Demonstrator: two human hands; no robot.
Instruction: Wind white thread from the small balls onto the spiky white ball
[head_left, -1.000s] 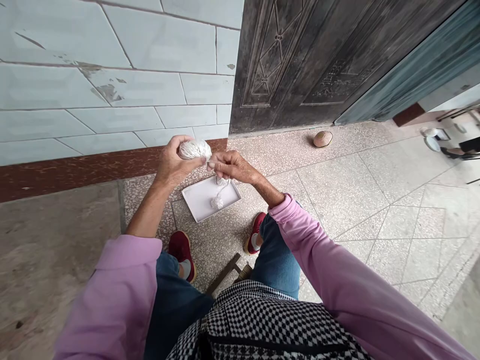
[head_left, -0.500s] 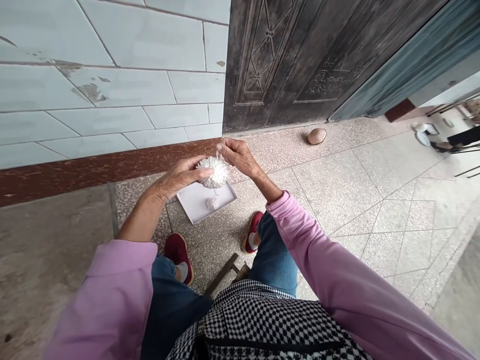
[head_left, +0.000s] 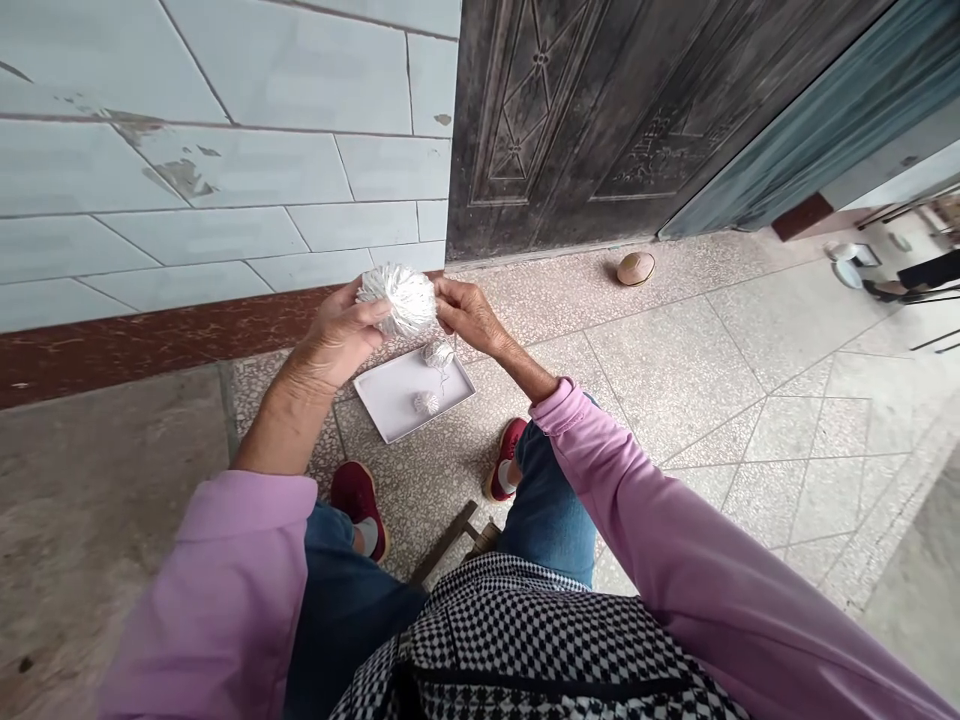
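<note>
My left hand [head_left: 341,330] grips a white ball of wound string [head_left: 399,298], held up in front of me. My right hand [head_left: 466,312] is beside it on the right, fingers pinched on the thin string that leads off the ball. Below the hands, a white tray [head_left: 390,400] lies on the speckled floor. Two small white string balls are over the tray: one [head_left: 438,352] hangs just under my right hand, the other [head_left: 425,402] rests on the tray.
I sit on a low wooden stool [head_left: 450,540] with my red shoes [head_left: 360,505] either side of the tray. A tiled wall [head_left: 225,180] and a dark metal door [head_left: 600,120] stand ahead. A round tan object [head_left: 635,268] lies by the door.
Both hands dropped with the ball half a second ago, then rose again. The ball has turned in my left hand as the right hand moved around it with the string.
</note>
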